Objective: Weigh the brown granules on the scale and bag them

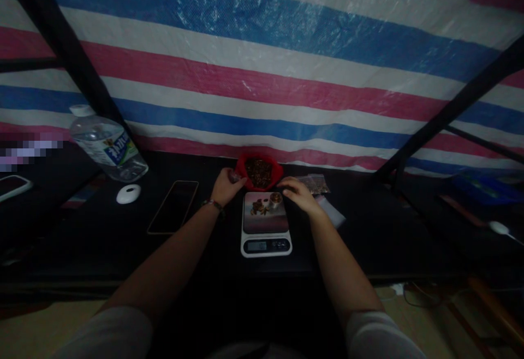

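A red container (280, 172) with angular sides, full of dark brown bits, stands behind a white kitchen scale (245, 245). My left hand (226, 188) is at its left side, fingers closed around what looks like a crinkled piece of clear plastic (234, 176). At the container's right side, over the scale's back right corner, my right hand (299, 194) has bent fingers slightly apart, with nothing visible in them. The scale's plate shows brown pieces and a small cup; I cannot tell whether they are printed or real. Its display is lit, the digits hard to read.
Small clear bags (318, 184) with bits inside and a whitish packet (331, 211) lie right of my right hand. Leftward are a phone (173, 207), a white mouse-shaped object (128, 193) and a large plastic bottle (108, 143). Striped sheeting (262, 86) hangs behind, between dark metal bars.
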Tool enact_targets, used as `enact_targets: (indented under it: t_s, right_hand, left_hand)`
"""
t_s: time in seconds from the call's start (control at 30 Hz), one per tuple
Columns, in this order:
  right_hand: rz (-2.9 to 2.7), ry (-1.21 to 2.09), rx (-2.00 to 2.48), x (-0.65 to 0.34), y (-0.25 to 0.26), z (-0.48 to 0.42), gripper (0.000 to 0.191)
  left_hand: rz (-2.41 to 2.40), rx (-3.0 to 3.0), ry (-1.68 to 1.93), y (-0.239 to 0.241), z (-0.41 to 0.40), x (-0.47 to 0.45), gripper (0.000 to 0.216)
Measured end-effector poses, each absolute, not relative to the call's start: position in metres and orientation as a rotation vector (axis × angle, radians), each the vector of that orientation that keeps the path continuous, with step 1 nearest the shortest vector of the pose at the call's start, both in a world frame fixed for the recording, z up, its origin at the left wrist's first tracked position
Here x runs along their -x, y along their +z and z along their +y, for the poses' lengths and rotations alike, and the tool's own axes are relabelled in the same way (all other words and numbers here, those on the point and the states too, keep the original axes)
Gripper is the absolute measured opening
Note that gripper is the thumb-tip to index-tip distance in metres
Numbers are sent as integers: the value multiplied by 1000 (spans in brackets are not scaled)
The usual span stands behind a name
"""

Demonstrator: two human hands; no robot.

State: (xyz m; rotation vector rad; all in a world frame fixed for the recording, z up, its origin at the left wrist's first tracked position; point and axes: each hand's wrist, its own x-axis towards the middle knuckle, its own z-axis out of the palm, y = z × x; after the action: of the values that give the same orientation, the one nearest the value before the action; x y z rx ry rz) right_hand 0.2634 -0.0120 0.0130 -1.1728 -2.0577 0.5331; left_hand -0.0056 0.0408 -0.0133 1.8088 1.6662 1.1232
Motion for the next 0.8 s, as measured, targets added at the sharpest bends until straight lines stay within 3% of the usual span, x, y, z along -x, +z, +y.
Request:
enact_targets:
  t_s: [0.17,0.33,0.4,0.57,0.8]
  right_hand:
    - [-2166,626,1097,-259,17,-18,44]
    - [-2200,651,1143,-258,19,-22,58]
    - [-2186,667,1147,-260,19,-23,59]
    - [-2059,657,1099,-261,21,-24,38]
    - [-2184,778,1113,-261,17,-23,65]
  left_hand:
    - [1643,-1889,1101,-12,41,8,47]
    - [1577,-2021,1151,-6,35,6,48]
    - [1557,-2090,1198,-4,32,4,50]
    - [1414,-2289,1277,1,23,0,48]
    - [1231,-2428,1290,6,17,-1,59]
